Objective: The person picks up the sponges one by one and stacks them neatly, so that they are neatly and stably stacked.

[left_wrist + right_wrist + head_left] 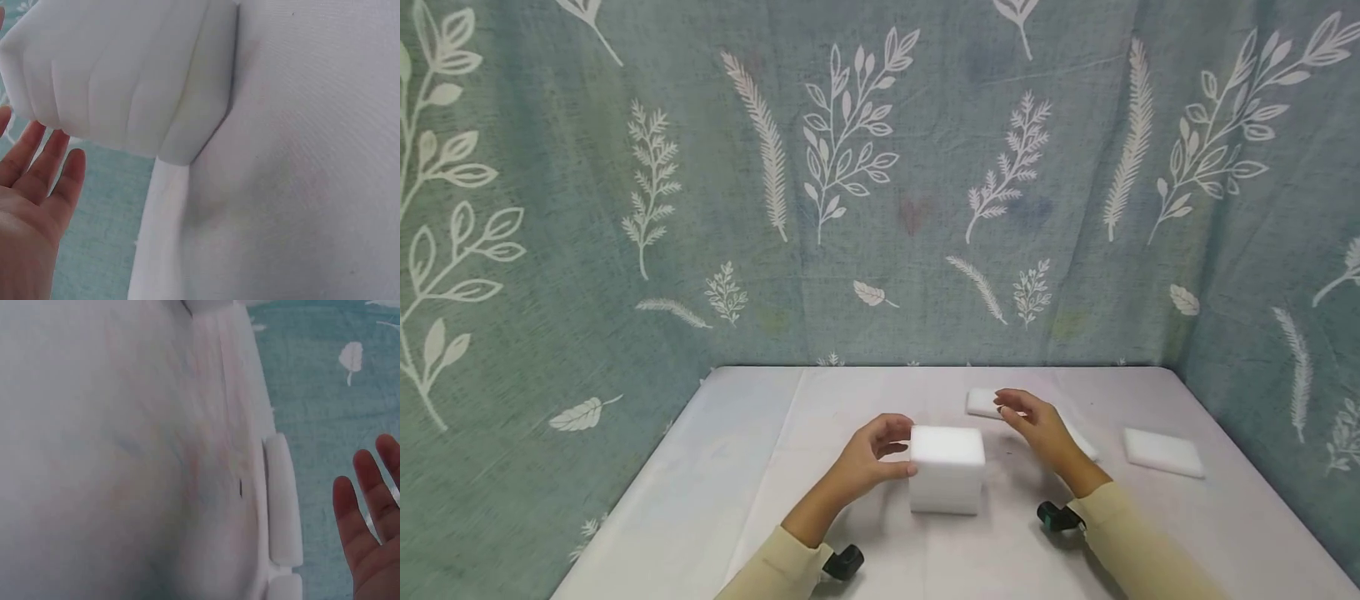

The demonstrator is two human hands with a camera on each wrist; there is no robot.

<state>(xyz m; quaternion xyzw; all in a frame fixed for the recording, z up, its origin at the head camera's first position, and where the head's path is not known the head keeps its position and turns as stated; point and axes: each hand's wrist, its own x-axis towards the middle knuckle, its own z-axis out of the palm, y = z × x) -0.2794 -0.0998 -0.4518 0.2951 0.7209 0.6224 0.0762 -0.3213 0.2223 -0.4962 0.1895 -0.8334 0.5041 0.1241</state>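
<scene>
A stack of white sponges (947, 471) stands upright on the table, its several layers visible in the left wrist view. My left hand (880, 454) holds the stack at its upper left side, with the thumb at the front corner and the fingers towards the back. In the left wrist view, the fingertips of the left hand (37, 181) meet the edge of the stack (125, 81). My right hand (1037, 425) hovers to the right of the stack, fingers relaxed, holding nothing. Behind it lies a loose white sponge (981, 402), partly hidden by the fingers.
Another flat white sponge (1163, 452) lies on the right of the table. One more sponge (1084, 443) shows partly behind the right wrist. The white-covered table (760, 500) ends at a green leaf-patterned curtain (880, 300) at the back and sides.
</scene>
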